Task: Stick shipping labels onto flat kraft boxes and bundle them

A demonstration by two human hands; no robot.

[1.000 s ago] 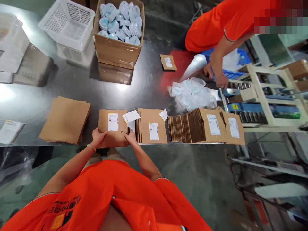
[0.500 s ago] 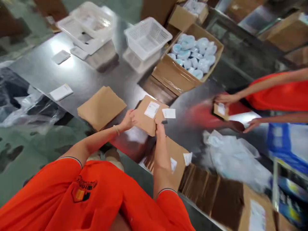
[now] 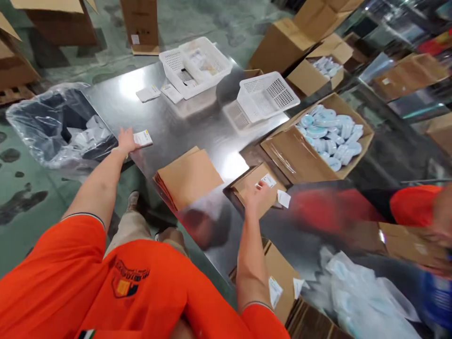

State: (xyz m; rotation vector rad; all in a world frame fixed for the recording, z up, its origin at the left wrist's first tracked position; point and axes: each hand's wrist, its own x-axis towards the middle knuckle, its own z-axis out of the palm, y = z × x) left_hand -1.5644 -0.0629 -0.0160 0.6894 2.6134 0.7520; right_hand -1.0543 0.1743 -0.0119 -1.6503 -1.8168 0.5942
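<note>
My left hand (image 3: 127,140) reaches to the table's left edge, fingers stretched out, beside a small stack of white labels (image 3: 143,138) that it seems to touch. My right hand (image 3: 257,194) rests on a flat brown cardboard piece (image 3: 264,207), its fingers curled at a white label (image 3: 269,180) there. What those fingers pinch, if anything, is hidden. A second white label (image 3: 283,198) sticks out past the cardboard's right side. Between my hands lies a stack of brown cardboard pieces (image 3: 192,176).
White baskets (image 3: 268,96) and a carton of round, pale blue-and-white packs (image 3: 332,134) stand at the back. A plastic-lined bin (image 3: 52,127) holds paper scraps at left. Plastic bags (image 3: 367,292) and labelled cardboard (image 3: 280,268) lie at right, near a blurred co-worker's sleeve (image 3: 413,205).
My left hand has left the cardboard and moved left to the label stack. My right hand now lies over the cardboard, which rests on the table. The view has swung left.
</note>
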